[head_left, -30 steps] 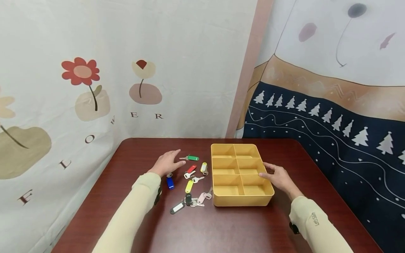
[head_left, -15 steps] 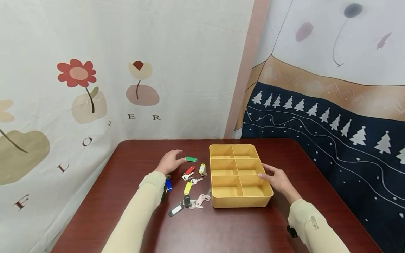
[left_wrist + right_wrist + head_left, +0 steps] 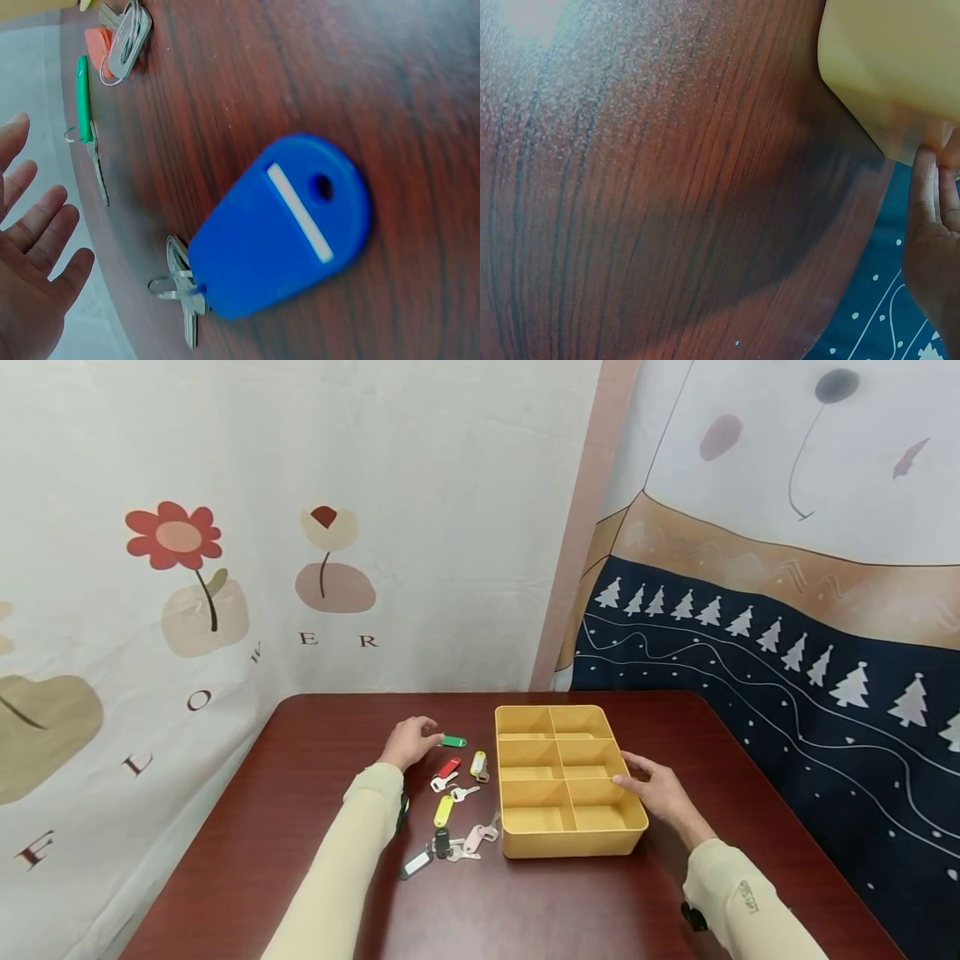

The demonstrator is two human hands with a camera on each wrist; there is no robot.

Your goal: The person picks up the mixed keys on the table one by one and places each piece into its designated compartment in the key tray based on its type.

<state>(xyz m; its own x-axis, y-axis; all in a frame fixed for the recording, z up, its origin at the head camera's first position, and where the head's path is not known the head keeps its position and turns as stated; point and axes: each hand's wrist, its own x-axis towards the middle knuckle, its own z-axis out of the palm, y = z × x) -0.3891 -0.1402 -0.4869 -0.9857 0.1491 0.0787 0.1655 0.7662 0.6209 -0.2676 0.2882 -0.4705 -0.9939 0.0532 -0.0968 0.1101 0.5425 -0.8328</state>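
Observation:
My left hand (image 3: pixel 410 743) reaches over the far left of the table, its thumb right at the green key tag (image 3: pixel 453 741). In the left wrist view its fingers are spread and relaxed, and the green tag lies with its key on the table. A large blue key tag (image 3: pixel 277 225) with its keys is close under that wrist; the arm hides it in the head view. On the right, my right hand (image 3: pixel 663 789) holds the side of a yellow divided box (image 3: pixel 573 845), thumb over the rim and fingers along the outer wall.
Between left arm and box lie a red key tag (image 3: pixel 449 767), a yellow tag (image 3: pixel 444 811) and a yellow-and-white tag (image 3: pixel 478 763). Nearer are a pink tag (image 3: pixel 473 838), a black one (image 3: pixel 442 842) and a dark grey one (image 3: pixel 417 862), with keys. Patterned curtains hang behind the table.
My left hand has shifted right to the green tag, its arm now covering the blue tag. The right hand keeps its place on the box.

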